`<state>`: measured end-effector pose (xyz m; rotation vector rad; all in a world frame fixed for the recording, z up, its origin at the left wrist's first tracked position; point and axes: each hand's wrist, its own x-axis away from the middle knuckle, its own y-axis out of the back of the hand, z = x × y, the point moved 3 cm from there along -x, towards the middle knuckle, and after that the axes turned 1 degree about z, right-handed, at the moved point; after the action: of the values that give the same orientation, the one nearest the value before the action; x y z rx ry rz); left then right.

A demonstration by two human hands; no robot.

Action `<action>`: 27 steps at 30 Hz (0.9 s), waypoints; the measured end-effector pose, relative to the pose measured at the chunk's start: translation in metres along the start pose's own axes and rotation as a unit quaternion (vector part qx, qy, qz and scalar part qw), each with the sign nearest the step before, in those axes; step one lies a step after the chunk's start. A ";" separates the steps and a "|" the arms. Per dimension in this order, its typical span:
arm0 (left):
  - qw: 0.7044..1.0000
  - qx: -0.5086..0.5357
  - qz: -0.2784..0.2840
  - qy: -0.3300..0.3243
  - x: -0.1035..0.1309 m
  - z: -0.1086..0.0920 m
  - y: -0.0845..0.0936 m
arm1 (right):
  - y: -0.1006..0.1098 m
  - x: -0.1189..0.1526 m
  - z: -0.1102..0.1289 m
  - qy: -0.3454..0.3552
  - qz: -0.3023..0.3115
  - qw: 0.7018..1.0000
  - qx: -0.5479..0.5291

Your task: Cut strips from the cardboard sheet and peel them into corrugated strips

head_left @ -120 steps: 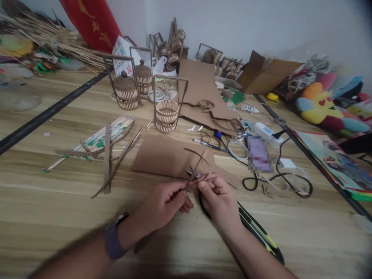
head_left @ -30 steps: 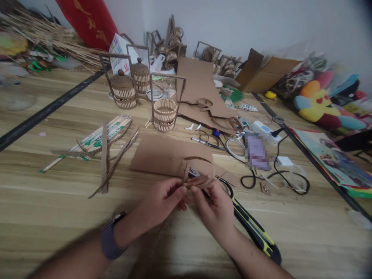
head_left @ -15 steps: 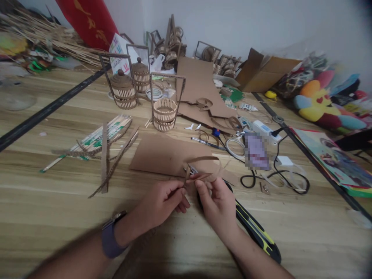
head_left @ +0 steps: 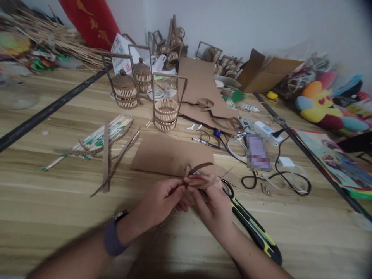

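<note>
Between my two hands is a thin brown cardboard strip [head_left: 203,166], its free part curving up over my right fingers. My left hand [head_left: 171,197] pinches the strip near its end, thumb against the fingers. My right hand [head_left: 213,201] grips it close beside the left fingertips, and the fingers of both hands nearly touch. Behind them lies a flat cardboard sheet [head_left: 171,155]; scissors, partly hidden by my right hand, show at its front edge. A black and yellow utility knife [head_left: 255,226] lies beside my right forearm.
A small stick bucket [head_left: 166,113] with a tall handle stands ahead, two lidded ones [head_left: 124,91] behind it to the left. Cardboard strips [head_left: 106,159] and packaged sticks [head_left: 101,135] lie left. Right are a cable [head_left: 279,182], a phone [head_left: 258,152] and magazines [head_left: 328,162].
My right hand has moved slightly left, closer to my left fingertips. The strip's wide loop has become a shorter curve above my right hand.
</note>
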<state>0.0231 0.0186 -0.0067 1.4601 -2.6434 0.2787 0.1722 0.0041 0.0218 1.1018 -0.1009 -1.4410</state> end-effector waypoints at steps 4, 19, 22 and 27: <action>1.000 -0.023 0.008 -0.007 0.000 0.003 0.000 | 0.000 0.004 -0.005 -0.094 -0.024 0.994 -0.053; 0.998 0.055 0.020 0.014 -0.001 -0.002 -0.001 | 0.002 -0.001 0.002 0.018 -0.004 1.000 -0.008; 0.999 0.038 0.004 0.016 -0.001 -0.004 0.000 | -0.001 0.000 0.002 0.037 0.006 0.999 0.009; 1.000 -0.008 0.008 -0.001 0.000 -0.005 -0.001 | -0.001 -0.001 0.002 0.030 0.003 1.000 -0.004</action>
<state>0.0234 0.0192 -0.0019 1.4367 -2.6528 0.2568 0.1698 0.0040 0.0227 1.1356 -0.0560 -1.4000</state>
